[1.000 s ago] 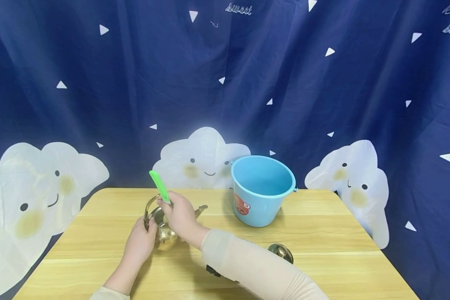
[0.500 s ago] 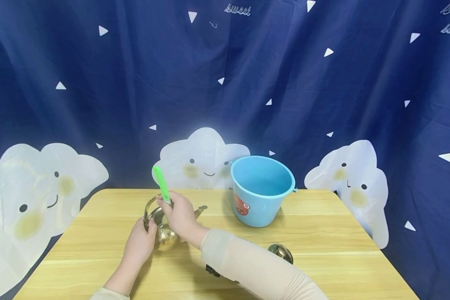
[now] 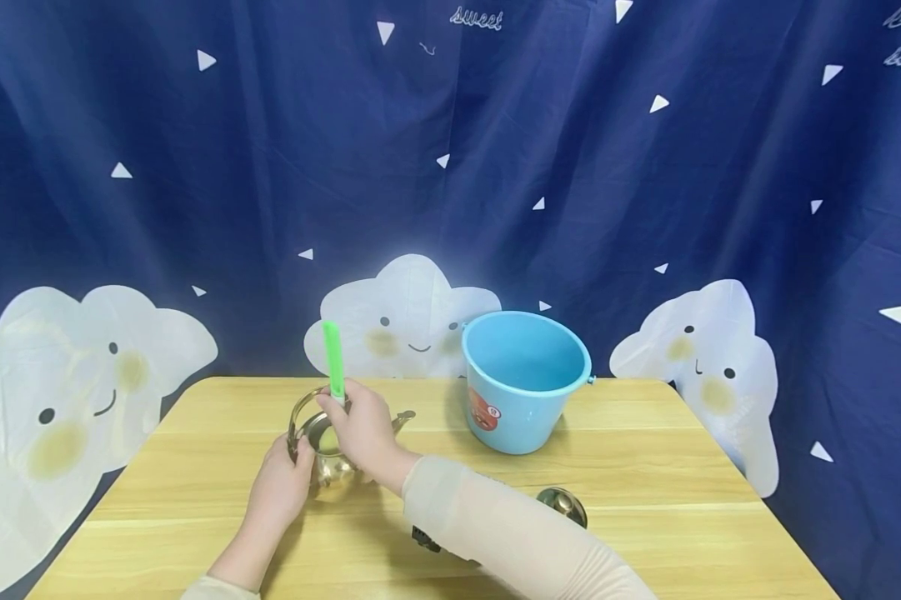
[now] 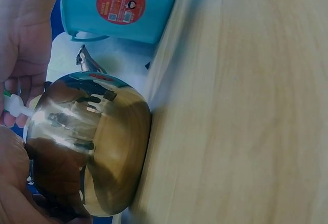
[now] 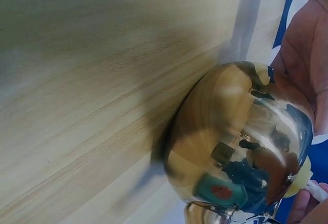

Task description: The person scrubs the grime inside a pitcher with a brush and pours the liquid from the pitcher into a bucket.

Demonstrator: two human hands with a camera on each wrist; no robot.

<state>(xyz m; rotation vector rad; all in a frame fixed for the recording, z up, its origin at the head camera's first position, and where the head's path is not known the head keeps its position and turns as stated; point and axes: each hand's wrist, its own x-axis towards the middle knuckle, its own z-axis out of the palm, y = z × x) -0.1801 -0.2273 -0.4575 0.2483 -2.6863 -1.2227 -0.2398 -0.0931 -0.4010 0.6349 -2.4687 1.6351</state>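
A shiny metal teapot (image 3: 336, 477), lidless, stands on the table with its spout (image 3: 405, 417) pointing right. My left hand (image 3: 281, 483) holds its left side where the arched handle (image 3: 297, 417) meets the rim. Above the opening, my right hand (image 3: 366, 423) grips the green handle (image 3: 333, 354) of a sponge brush, which is nearly upright. Its yellowish sponge head (image 5: 300, 180) reaches in at the mouth, seen in the right wrist view; the rest is hidden by the teapot wall. In the left wrist view, the brush's white neck (image 4: 18, 106) shows beside the rounded teapot body (image 4: 97, 152).
A light blue bucket (image 3: 525, 421) stands at the back, right of the teapot. The metal lid (image 3: 565, 504) lies on the wooden table (image 3: 668, 500), partly behind my right sleeve (image 3: 518, 533). A dark blue curtain (image 3: 450, 125) hangs behind the table.
The green handle has swung from leaning left to nearly upright, and more of the yellowish sponge head shows inside the teapot. My left hand and the teapot have stayed in place.
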